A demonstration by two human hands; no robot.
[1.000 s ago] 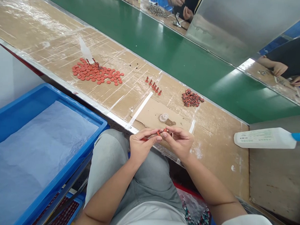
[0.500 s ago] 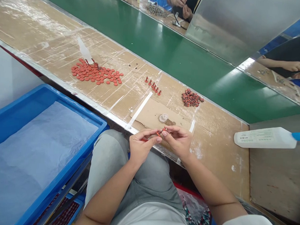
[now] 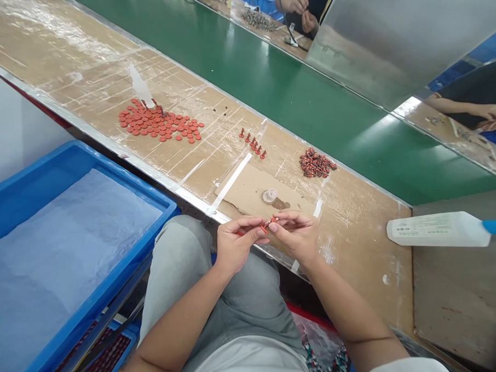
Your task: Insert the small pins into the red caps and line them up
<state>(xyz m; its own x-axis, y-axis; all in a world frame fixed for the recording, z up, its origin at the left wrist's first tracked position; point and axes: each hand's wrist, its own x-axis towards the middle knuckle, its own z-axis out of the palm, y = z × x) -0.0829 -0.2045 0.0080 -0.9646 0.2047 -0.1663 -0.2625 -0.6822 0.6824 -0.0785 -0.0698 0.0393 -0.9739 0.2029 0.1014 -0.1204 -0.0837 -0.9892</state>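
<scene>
Near the table's front edge, my left hand [image 3: 234,247] pinches a red disc [image 3: 264,229] between thumb and fingers. More red shows under its fingers, partly hidden. My right hand [image 3: 298,238] is closed on a small red-and-dark figurine [image 3: 274,220], held right against the disc; whether they are joined I cannot tell. Just beyond the hands, a small clear cup [image 3: 269,195] stands on a cardboard sheet [image 3: 243,187] beside a wet brown patch. Farther off, several small figurines on red discs [image 3: 253,144] stand in a row. A heap of loose figurines [image 3: 317,163] lies to their right.
Many red discs [image 3: 152,124] are spread at left beside a white translucent piece [image 3: 140,88]. A white bottle [image 3: 439,229] with a blue cap lies at right. A green belt [image 3: 277,72] runs behind the table. A blue tray [image 3: 79,151] is at lower left. Other people's hands work across the belt.
Both my hands have shifted very slightly, with the disc and figurine still held together. A co-worker's hands at the right have moved a little. The things on the table lie as before.
</scene>
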